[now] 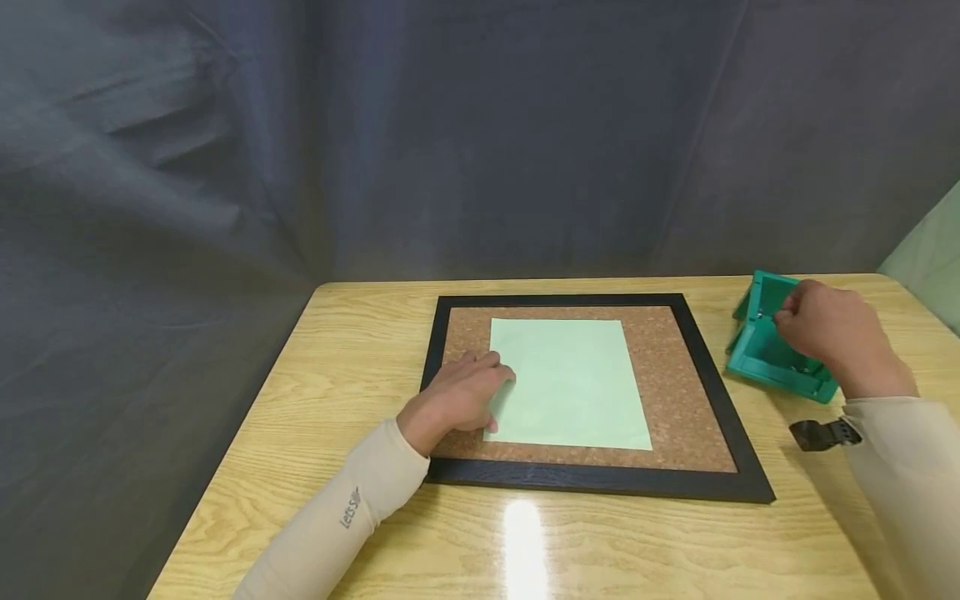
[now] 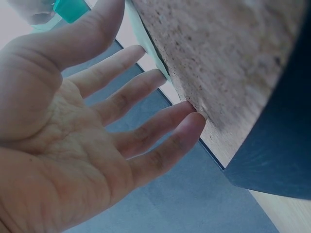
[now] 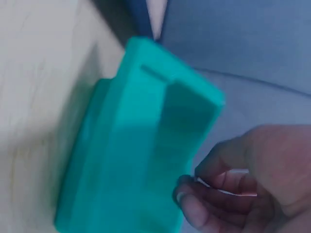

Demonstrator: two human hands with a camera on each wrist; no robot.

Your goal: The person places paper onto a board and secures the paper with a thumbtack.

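Bare desk (image 1: 360, 333) left of framed cork board (image 1: 675, 375); raised black frame edges it. Open green box (image 1: 765, 346) and black clip (image 1: 821, 433) crowd right side.

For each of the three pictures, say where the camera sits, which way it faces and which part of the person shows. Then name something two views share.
Head: worn on the head, facing forward and down at the cork board; both hands and sleeves show.
Left wrist: looks along the left hand, fingers on the board.
Right wrist: faces the green box; right hand curled beside it.
Shared: the green box, head and right wrist views.
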